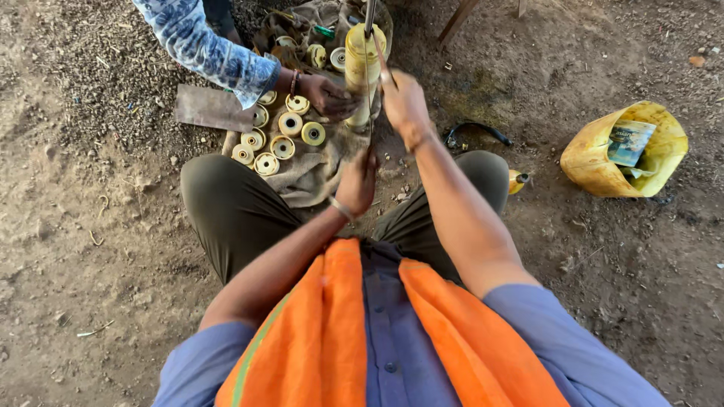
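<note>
Dirt ground: both hands' grip, left hand (pixel 357 181), right hand (pixel 403 102), clamped on thin rod (pixel 370 22); yellow tub (pixel 596 162) right.

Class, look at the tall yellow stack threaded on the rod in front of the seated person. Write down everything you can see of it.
The tall yellow stack looks like pale yellow, plastic-like discs piled into an upright column. A thin dark rod rises from its top and runs out of the picture. It stands at the far edge of a burlap cloth on dusty ground, beside loose yellow discs. A co-worker's hand grips its lower part from the side; the person's right hand is raised right beside it; whether it touches is unclear.
</note>
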`<state>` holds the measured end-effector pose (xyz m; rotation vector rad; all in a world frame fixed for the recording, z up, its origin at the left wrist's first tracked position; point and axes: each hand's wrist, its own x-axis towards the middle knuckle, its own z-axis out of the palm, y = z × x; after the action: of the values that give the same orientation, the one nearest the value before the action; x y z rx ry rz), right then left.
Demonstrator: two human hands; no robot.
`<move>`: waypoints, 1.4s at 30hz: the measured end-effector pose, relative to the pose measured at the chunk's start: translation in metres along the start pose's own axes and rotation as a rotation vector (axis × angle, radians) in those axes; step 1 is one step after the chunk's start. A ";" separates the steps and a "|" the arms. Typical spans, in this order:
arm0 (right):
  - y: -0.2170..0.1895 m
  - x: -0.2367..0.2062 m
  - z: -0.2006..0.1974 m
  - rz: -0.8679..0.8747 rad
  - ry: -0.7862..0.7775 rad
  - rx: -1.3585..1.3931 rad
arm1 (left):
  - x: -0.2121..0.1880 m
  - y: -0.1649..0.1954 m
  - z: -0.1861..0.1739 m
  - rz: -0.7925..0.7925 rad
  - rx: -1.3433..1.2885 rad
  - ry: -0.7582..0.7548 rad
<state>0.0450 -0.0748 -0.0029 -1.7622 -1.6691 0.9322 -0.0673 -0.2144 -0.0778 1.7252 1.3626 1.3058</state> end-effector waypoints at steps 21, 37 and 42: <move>0.002 0.018 0.011 -0.295 0.102 -0.016 | 0.007 0.044 -0.042 -0.318 -0.119 -0.091; 0.002 -0.052 -0.023 -0.296 0.091 0.062 | 0.091 0.087 -0.057 -0.207 -0.198 -0.096; -0.052 0.010 -0.027 -0.298 0.150 0.067 | 0.030 0.131 -0.085 -0.328 -0.360 -0.199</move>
<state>0.0334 -0.0577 0.0527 -1.4504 -1.7214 0.6950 -0.0959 -0.2383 0.0767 1.2876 1.1546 1.0846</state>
